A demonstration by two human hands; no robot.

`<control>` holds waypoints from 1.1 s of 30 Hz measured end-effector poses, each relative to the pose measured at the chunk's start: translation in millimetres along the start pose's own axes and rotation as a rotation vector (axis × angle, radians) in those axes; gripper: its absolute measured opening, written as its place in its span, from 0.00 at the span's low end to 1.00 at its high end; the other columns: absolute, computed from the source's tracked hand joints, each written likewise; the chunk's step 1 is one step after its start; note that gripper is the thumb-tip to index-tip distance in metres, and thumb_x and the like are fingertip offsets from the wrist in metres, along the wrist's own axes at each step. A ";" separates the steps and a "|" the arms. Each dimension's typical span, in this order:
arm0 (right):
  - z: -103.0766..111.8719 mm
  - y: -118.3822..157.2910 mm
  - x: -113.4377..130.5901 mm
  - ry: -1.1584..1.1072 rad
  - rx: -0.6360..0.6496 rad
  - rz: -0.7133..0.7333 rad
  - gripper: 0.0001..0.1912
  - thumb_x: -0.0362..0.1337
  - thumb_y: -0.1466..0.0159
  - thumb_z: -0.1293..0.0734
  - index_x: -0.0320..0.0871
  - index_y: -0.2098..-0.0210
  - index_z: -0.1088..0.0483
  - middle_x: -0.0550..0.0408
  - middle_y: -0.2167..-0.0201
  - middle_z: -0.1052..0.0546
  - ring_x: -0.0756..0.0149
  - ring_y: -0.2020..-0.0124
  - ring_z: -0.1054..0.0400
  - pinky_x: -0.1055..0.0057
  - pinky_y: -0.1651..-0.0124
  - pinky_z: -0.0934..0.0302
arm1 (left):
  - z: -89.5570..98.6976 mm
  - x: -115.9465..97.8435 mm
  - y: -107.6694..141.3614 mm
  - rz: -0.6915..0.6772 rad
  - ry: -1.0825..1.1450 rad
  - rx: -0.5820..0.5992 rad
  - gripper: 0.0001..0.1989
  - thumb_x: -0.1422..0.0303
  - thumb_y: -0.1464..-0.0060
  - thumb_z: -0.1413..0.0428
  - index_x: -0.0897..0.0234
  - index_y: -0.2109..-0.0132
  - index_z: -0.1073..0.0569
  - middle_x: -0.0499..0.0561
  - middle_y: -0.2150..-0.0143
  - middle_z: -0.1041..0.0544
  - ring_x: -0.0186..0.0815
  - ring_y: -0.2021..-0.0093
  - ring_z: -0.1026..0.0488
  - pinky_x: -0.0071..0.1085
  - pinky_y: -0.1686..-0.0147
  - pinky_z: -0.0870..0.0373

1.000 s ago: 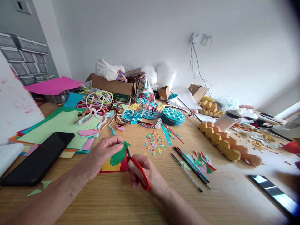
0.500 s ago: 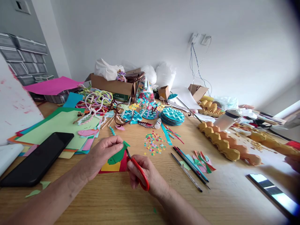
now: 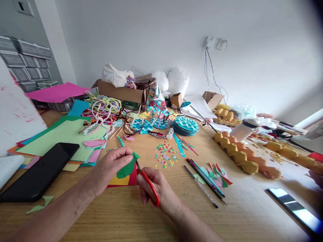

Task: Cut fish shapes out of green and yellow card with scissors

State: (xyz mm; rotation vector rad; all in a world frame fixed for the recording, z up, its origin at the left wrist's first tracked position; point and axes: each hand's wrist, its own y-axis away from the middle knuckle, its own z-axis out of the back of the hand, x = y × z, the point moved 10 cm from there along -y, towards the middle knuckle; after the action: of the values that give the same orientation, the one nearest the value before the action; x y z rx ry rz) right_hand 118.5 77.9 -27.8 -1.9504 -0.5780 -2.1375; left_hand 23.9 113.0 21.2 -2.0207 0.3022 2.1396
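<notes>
Between the thumb and fingers of my left hand is a green paper fish, its tail pointing up and its head down. My right hand is closed round the red handles of a pair of scissors. The dark blades reach up to the fish's tail edge; whether they are parted is too small to tell. Below the fish, red and yellow paper lies on the wooden table.
Left are a black phone and stacked coloured paper. Ahead lie paper dots and blue scalloped discs. To the right are pencils, paper scraps, egg-carton strips and another phone. Another person's hand shows at the right edge.
Hardly anything differs. My right hand and the scissors have shifted very slightly beside the fish's tail; my left hand keeps its hold.
</notes>
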 end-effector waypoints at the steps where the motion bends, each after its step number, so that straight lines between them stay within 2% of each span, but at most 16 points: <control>1: 0.0 -0.1 -0.2 0.003 -0.001 0.000 0.27 0.61 0.46 0.38 0.42 0.78 0.41 0.63 0.89 0.38 0.77 0.89 0.45 0.80 0.86 0.54 | -0.1 -0.1 0.1 -0.002 0.005 -0.001 0.11 0.61 0.53 0.44 0.63 0.74 0.33 0.42 0.77 0.38 0.30 0.75 0.42 0.27 0.74 0.43; 11: -2.4 -0.5 -0.5 -0.042 0.007 0.003 0.29 0.64 0.49 0.38 0.42 0.77 0.41 0.62 0.88 0.36 0.77 0.88 0.44 0.79 0.85 0.51 | -5.6 4.6 0.3 0.013 0.053 0.043 0.11 0.61 0.50 0.46 0.62 0.74 0.34 0.44 0.77 0.36 0.31 0.74 0.42 0.27 0.74 0.42; 25: -2.2 -1.0 -0.5 -0.038 0.008 0.024 0.29 0.64 0.48 0.39 0.41 0.77 0.41 0.63 0.89 0.37 0.78 0.90 0.46 0.81 0.87 0.54 | -3.9 4.7 -0.7 -0.021 -0.005 0.064 0.10 0.62 0.48 0.47 0.63 0.71 0.34 0.42 0.75 0.39 0.31 0.72 0.43 0.30 0.69 0.44; 33: -2.5 -0.7 -0.1 -0.089 0.009 0.022 0.29 0.63 0.49 0.37 0.41 0.77 0.41 0.62 0.89 0.36 0.78 0.89 0.44 0.81 0.85 0.51 | -8.9 3.9 0.9 -0.006 0.004 0.113 0.10 0.62 0.47 0.48 0.63 0.71 0.35 0.43 0.75 0.39 0.31 0.71 0.44 0.30 0.69 0.45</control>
State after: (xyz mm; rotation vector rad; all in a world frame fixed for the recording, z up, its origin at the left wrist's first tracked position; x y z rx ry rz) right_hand 116.0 77.5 -28.2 -2.0464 -0.5777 -2.0403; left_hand 32.0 109.8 16.9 -1.9611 0.4078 2.0653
